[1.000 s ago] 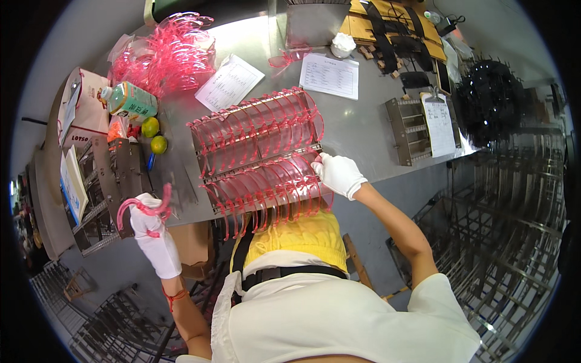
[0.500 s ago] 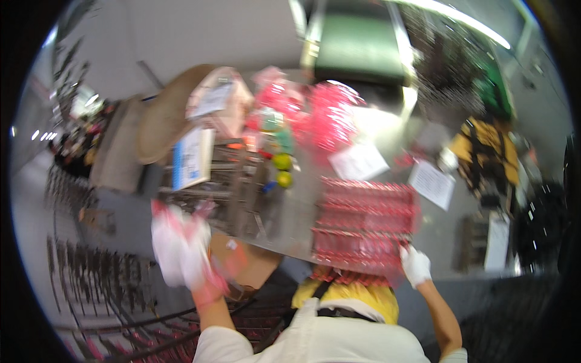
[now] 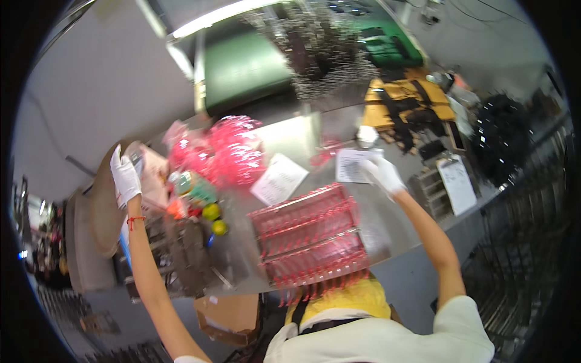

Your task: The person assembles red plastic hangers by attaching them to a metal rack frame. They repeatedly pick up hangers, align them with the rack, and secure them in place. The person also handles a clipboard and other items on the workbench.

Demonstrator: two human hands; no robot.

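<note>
My left hand point(image 3: 125, 177), in a white glove, is raised at the left with its fingers stretched out, beside a pale pink bag point(image 3: 151, 175). A red cord circles that wrist. My right hand point(image 3: 384, 174), gloved too, reaches over a printed sheet point(image 3: 350, 166) with fingers extended and nothing visible held; whether it touches the paper I cannot tell. Between my arms, pink see-through pieces point(image 3: 308, 236) lie in rows on the metal table point(image 3: 387, 236), their hooked ends hanging over the near edge.
Pink plastic bags point(image 3: 236, 151), a second sheet point(image 3: 279, 180) and two yellow-green balls point(image 3: 212, 212) lie on the table. Yellow-and-black fabric point(image 3: 405, 103) sits at the far right, near a clipboard point(image 3: 457, 184). A cardboard box point(image 3: 229, 317) stands below the table; a green conveyor point(image 3: 242, 66) lies beyond.
My view has turned right. My left hand has moved up and away from the box; the pink plastic around it no longer shows. My right hand has left the pink pieces for the sheet.
</note>
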